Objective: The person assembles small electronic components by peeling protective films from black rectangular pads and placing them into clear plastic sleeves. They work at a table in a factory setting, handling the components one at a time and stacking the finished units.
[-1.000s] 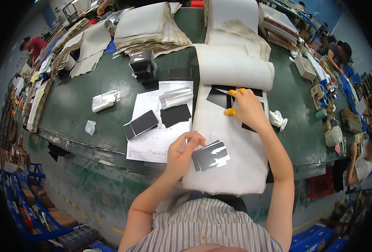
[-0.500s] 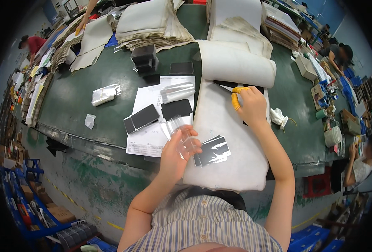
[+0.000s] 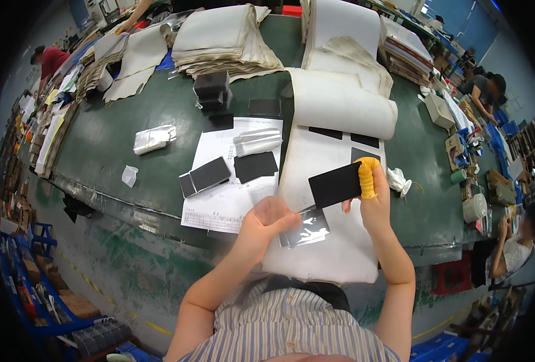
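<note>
Right hand now nearer the striped shirt — black card in curled grip

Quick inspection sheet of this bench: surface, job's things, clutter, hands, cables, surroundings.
Surface: green table, white sheet in front of the person.
Job's things: black card in right hand; glossy pile on white sheet.
Clutter: paper stacks at far side; printed sheet under other cards.
Hands: right hand grips card, yellow finger covers; left hand beside pile, grip unclear.
Cables: nothing seen.
Surroundings: other people both sides; blue racks lower left.
</note>
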`<state>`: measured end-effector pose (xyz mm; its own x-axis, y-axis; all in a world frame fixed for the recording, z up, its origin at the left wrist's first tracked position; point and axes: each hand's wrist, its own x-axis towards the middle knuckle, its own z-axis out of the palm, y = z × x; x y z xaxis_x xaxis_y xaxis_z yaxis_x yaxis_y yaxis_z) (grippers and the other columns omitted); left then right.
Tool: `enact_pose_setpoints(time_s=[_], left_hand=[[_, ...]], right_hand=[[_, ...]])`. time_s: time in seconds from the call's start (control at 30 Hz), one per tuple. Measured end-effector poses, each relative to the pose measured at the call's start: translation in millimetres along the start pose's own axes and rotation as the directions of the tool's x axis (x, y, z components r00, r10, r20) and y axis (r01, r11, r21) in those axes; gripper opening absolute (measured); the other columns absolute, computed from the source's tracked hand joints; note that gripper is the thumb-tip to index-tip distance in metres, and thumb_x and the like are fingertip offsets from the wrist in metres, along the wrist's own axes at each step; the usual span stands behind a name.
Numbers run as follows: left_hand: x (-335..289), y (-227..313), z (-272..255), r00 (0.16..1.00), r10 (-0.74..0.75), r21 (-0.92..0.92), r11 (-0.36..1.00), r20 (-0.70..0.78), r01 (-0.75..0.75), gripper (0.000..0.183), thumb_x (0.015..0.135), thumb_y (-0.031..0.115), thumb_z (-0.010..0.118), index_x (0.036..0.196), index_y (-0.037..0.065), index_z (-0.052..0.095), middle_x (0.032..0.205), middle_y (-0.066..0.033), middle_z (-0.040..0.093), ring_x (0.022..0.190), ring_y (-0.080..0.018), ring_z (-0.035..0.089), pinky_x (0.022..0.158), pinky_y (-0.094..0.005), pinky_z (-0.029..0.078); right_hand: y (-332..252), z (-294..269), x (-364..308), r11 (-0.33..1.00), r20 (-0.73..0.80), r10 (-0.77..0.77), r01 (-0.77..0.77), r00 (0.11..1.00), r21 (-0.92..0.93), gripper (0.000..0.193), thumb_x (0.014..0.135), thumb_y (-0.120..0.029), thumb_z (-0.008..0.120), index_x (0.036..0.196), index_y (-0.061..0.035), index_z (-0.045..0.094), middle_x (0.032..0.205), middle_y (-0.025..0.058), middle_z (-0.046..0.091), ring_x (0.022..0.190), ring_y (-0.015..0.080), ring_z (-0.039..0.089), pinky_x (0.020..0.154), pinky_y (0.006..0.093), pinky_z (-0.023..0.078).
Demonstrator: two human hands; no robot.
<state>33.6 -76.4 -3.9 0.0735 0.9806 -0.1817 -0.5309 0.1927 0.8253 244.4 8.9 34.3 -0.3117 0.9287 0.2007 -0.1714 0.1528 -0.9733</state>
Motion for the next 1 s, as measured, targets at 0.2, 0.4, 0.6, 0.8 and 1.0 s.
enact_pose_setpoints(time_s=[0.2,0.4,0.6,0.8,1.0], left_hand=[[-1,0,0,1.0,0.021,0.072,0.997,0.002,-0.021,0.023,0.075,0.0,0.074,0.089,0.006,0.056,0.086,-0.004,0.064,0.083,-0.0129,0.062,0.077,-0.0267,0.05],[0,-3,1,0.999,0.038,0.114,0.993,-0.002,-0.037,0.021,0.077,0.0,0.073,0.089,0.006,0.057,0.088,-0.0057,0.064,0.083,-0.0142,0.063,0.077,-0.0274,0.05],[-1,-5,-1,0.999,-0.021,-0.022,1.0,0.027,0.021,0.016,0.083,0.004,0.068,0.096,0.003,0.059,0.091,-0.0083,0.065,0.084,-0.0184,0.065,0.075,-0.0334,0.055],[-2,-3,0,0.998,-0.066,0.014,0.998,0.025,0.066,0.02,0.084,0.005,0.067,0.102,0.002,0.06,0.094,-0.0089,0.066,0.083,-0.0177,0.064,0.073,-0.0318,0.055],[0,-4,2,0.997,0.047,0.053,0.998,-0.068,-0.044,0.021,0.081,0.0,0.067,0.101,0.004,0.061,0.092,-0.0072,0.067,0.083,-0.015,0.063,0.072,-0.0266,0.052]], right_hand=[[-15,13,-20,0.963,-0.015,-0.237,0.233,0.971,-0.137,0.03,0.094,-0.012,0.054,0.119,0.0007,0.044,0.088,0.0092,0.061,0.062,0.0128,0.059,0.055,0.0234,0.049],[-12,19,-27,0.96,-0.008,-0.242,0.238,0.97,-0.15,0.031,0.092,-0.009,0.058,0.118,0.0028,0.046,0.09,0.0098,0.062,0.068,0.0135,0.063,0.06,0.0237,0.052],[-18,21,-26,0.926,0.065,-0.036,0.058,0.997,-0.373,0.034,0.09,-0.012,0.062,0.119,0.0021,0.05,0.092,0.009,0.065,0.068,0.0102,0.064,0.06,0.0219,0.052],[-27,27,-32,0.802,0.173,0.064,0.052,0.983,-0.595,0.034,0.09,-0.014,0.061,0.122,-0.0031,0.053,0.082,0.0132,0.066,0.064,0.0166,0.065,0.059,0.0281,0.051],[-22,22,-35,0.689,0.217,-0.124,0.242,0.968,-0.683,0.039,0.085,-0.02,0.066,0.119,-0.0023,0.057,0.074,0.0145,0.061,0.061,0.0295,0.058,0.057,0.0353,0.048]])
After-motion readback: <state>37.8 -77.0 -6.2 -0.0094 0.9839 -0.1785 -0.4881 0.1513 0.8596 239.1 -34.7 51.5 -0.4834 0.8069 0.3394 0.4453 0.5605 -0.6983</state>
